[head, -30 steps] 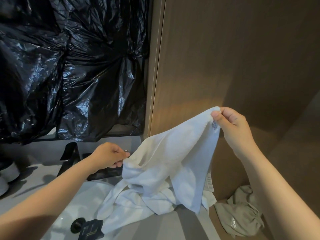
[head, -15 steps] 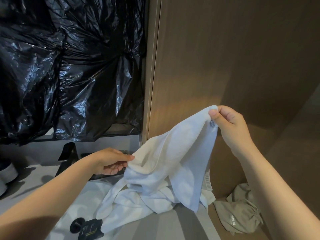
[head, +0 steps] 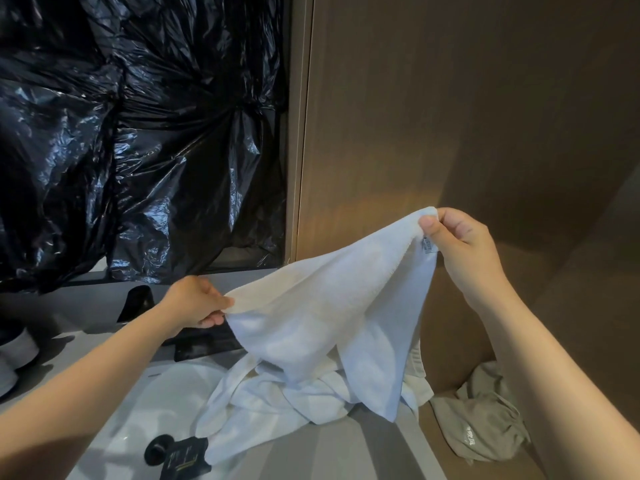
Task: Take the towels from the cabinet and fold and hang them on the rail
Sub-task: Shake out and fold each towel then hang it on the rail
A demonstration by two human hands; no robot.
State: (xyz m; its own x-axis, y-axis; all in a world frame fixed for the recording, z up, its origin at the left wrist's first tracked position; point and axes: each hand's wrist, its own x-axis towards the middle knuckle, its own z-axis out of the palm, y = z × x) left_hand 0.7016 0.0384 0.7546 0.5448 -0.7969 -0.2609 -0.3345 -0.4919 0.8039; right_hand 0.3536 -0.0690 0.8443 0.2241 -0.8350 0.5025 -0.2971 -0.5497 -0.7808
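**Fingers.** Your right thumb and forefinger pinch the top corner of the white towel, beside its small label. The right hand is raised in front of the cabinet wall. The left hand pinches the towel's upper edge at its far left end.

**Change noted.** A second ago the left hand was curled just short of the cloth. It has since reached in and taken the edge, and the top hem now runs nearly straight between your two hands.

**Judgement.** The towel is out of the cabinet and being spread. Folding has not begun. Its lower part is bunched on the table.

**Surroundings.**
- A black tray sits just behind the hanging cloth.
- A black cap and a black sachet lie at the heap's near edge and could drag along when you lift.
- A grey-green cloth lies crumpled on the cabinet floor, not yet taken out.
- Black plastic sheeting covers the wall to the left.
- The rail is not in view.
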